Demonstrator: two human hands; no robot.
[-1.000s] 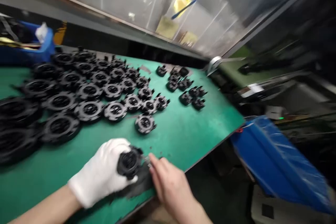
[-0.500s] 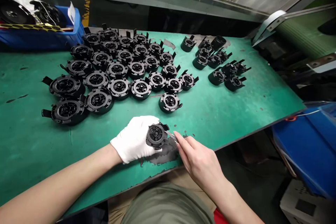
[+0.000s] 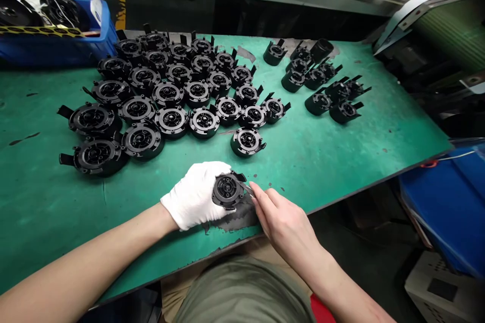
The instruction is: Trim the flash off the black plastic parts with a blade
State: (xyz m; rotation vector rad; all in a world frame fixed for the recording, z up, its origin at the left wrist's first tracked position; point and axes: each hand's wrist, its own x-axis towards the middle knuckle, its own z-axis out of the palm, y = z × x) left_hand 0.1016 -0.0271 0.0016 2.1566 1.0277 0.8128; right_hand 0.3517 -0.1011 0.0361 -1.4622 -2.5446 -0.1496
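My left hand (image 3: 197,196), in a white glove, grips a round black plastic housing (image 3: 227,188) from its left side, its ribbed face turned up toward me. My bare right hand (image 3: 282,214) pinches a thin metal blade-like tool (image 3: 247,190); most of it is hidden in the fingers. The tool's tip meets the housing's right edge, beside a protruding tab. Just beyond my hands a single similar black housing (image 3: 248,142) stands apart on the green table (image 3: 182,257).
Many like black housings (image 3: 170,118) stand packed together at the left and middle. A smaller group (image 3: 318,103) stands farther right, with a black cylinder (image 3: 321,50) behind. A filled blue bin (image 3: 108,35) sits back left. A green conveyor belt (image 3: 450,35) lies at the right.
The view has shifted slightly. The housing stays in my left hand, and the tool in my right hand stays against its right edge, with only a slight shift in angle.
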